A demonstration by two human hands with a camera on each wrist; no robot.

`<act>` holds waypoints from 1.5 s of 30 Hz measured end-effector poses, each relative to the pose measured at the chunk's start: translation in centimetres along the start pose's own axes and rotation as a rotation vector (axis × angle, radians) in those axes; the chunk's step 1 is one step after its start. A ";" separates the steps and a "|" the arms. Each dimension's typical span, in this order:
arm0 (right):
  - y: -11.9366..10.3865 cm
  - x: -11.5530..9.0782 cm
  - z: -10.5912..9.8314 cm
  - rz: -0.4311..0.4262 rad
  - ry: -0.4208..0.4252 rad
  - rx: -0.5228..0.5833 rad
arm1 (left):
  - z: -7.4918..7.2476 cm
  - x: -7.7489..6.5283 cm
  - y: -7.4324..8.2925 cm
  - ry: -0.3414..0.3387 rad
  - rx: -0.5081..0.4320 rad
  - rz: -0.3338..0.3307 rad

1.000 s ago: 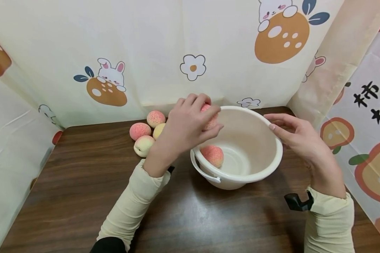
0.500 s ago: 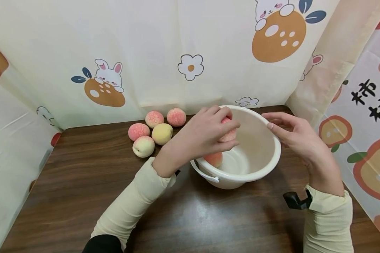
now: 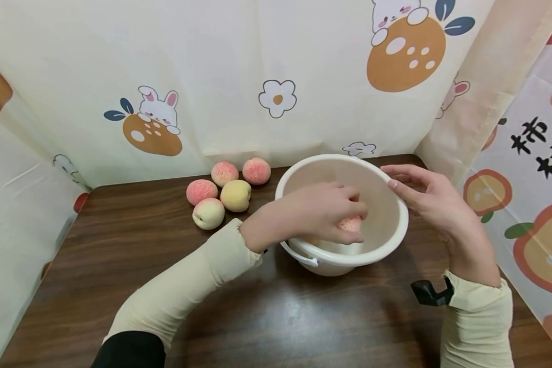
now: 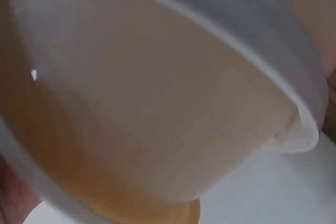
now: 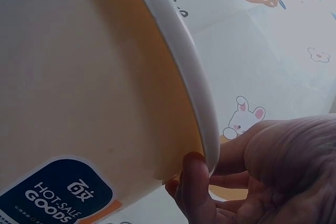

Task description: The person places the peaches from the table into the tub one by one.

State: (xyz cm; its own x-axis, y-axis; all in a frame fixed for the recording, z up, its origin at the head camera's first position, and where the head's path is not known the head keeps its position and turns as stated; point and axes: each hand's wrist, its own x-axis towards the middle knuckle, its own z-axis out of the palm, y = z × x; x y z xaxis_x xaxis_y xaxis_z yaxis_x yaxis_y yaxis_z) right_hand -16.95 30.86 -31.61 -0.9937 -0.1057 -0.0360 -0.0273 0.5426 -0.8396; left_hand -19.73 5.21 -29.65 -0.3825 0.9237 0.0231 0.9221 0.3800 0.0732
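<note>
My left hand [image 3: 324,212] reaches down inside a white plastic bucket [image 3: 397,230] and holds a pink speckled peach [image 3: 350,224] in its fingers. Another peach lies low in the bucket, almost wholly hidden behind that hand. At the bucket's right side, my right hand [image 3: 434,197] pinches the rim; the right wrist view shows the thumb and fingers about the rim [image 5: 194,87], near a dark blue label [image 5: 63,195]. The left wrist view holds mostly the bucket's inner wall [image 4: 147,87], with neither the left hand's grip nor its peach made out.
Several peaches stand left of the bucket on the brown wooden table [image 3: 133,245], among them a yellow one [image 3: 235,195] and a pale one [image 3: 209,213]. The bucket's handle [image 3: 302,255] hangs at its front left. Printed curtains [image 3: 211,66] close off the back and sides.
My left hand has carried its peach rightward from over the bucket's left rim and down into the bucket. It now covers the peach lying inside. The right hand stays at the rim.
</note>
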 end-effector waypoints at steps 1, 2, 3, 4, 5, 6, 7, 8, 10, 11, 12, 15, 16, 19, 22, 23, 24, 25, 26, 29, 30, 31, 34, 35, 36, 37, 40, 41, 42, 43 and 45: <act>0.0 0.0 0.0 -0.002 0.001 -0.002 | 0.1 0.2 0.1 -0.029 -0.011 0.000; 0.0 -0.1 -0.1 -0.002 0.002 -0.003 | 0.2 0.5 0.2 -0.053 -0.023 0.002; 0.1 -0.1 -0.1 -0.003 0.002 -0.005 | 0.3 0.7 0.3 -0.076 -0.036 0.005; 0.1 -0.1 -0.1 -0.005 0.003 -0.006 | 0.4 0.9 0.3 -0.094 -0.054 0.010; 0.1 -0.1 -0.1 -0.006 0.003 -0.006 | 0.5 1.0 0.3 -0.111 -0.075 0.017; 0.1 -0.1 -0.1 -0.006 0.003 -0.004 | 0.7 1.2 0.3 -0.132 -0.096 0.023; 0.1 -0.1 -0.1 -0.006 0.003 -0.003 | 0.8 1.4 0.2 -0.149 -0.115 0.030; 0.1 -0.1 -0.1 -0.005 0.003 -0.001 | 1.0 1.6 0.2 -0.166 -0.134 0.039; 0.1 -0.1 0.0 -0.008 0.005 -0.004 | 1.2 2.0 0.1 -0.197 -0.173 0.056; 0.1 0.0 0.0 -0.007 0.006 -0.003 | 1.4 2.2 0.0 -0.213 -0.186 0.062; 0.1 0.0 -0.1 -0.006 0.006 -0.002 | 1.5 2.4 0.0 -0.229 -0.196 0.066; 0.0 0.0 -0.1 -0.007 0.008 -0.006 | 1.8 2.9 -0.2 -0.272 -0.236 0.088; 0.0 0.0 -0.1 -0.007 0.009 -0.005 | 1.8 3.0 -0.2 -0.289 -0.251 0.094; -0.1 0.0 -0.1 -0.012 0.011 -0.007 | 2.1 3.2 -0.3 -0.323 -0.305 0.113; -0.2 0.1 -0.1 -0.015 0.014 -0.008 | 2.2 3.2 -0.4 -0.348 -0.332 0.114; -0.2 0.1 -0.1 -0.014 0.015 -0.008 | 2.3 3.2 -0.4 -0.356 -0.332 0.112; -0.2 0.1 -0.1 -0.013 0.017 -0.009 | 2.3 3.2 -0.4 -0.365 -0.329 0.110; -0.2 0.0 -0.1 -0.011 0.019 -0.007 | 2.3 3.2 -0.5 -0.380 -0.324 0.105; -0.1 0.0 -0.1 -0.008 0.019 -0.004 | 2.4 3.2 -0.5 -0.396 -0.322 0.100; -0.1 -0.1 0.0 -0.004 0.020 0.004 | 2.5 3.1 -0.5 -0.452 -0.326 0.086; -0.1 -0.1 0.0 -0.004 0.019 0.007 | 2.5 3.1 -0.5 -0.471 -0.330 0.080; -0.1 -0.1 0.1 -0.004 0.018 0.011 | 2.6 3.1 -0.5 -0.486 -0.335 0.078; -0.1 -0.1 0.1 -0.006 0.016 0.009 | 2.6 3.1 -0.5 -0.533 -0.354 0.069; 0.0 -0.1 0.1 -0.007 0.016 0.007 | 2.7 3.1 -0.5 -0.540 -0.359 0.069; 0.0 -0.1 0.1 -0.006 0.015 0.005 | 2.7 3.1 -0.5 -0.546 -0.364 0.068; 0.0 -0.1 0.1 -0.006 0.013 0.004 | 2.7 3.1 -0.5 -0.555 -0.368 0.065; 0.0 -0.1 0.1 -0.007 0.012 0.000 | 2.7 3.0 -0.5 -0.605 -0.411 0.032; 0.0 -0.1 0.1 -0.006 0.012 0.000 | 2.7 3.0 -0.5 -0.621 -0.426 0.023; 0.0 -0.1 0.1 -0.005 0.012 -0.001 | 2.6 3.0 -0.5 -0.637 -0.439 0.012; 0.0 -0.1 0.1 -0.004 0.012 0.001 | 2.6 3.0 -0.5 -0.652 -0.446 0.010; 0.0 -0.1 0.1 0.000 0.012 0.006 | 2.6 2.9 -0.6 -0.663 -0.447 0.023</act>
State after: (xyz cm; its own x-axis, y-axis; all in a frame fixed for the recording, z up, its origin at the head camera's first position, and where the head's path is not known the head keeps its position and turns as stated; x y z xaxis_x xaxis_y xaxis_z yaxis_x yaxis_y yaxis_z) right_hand -16.87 30.78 -31.63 -0.9950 -0.0953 -0.0296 -0.0264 0.5378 -0.8426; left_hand -21.21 7.80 -32.17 -0.1192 0.8216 -0.5575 0.7646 0.4341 0.4763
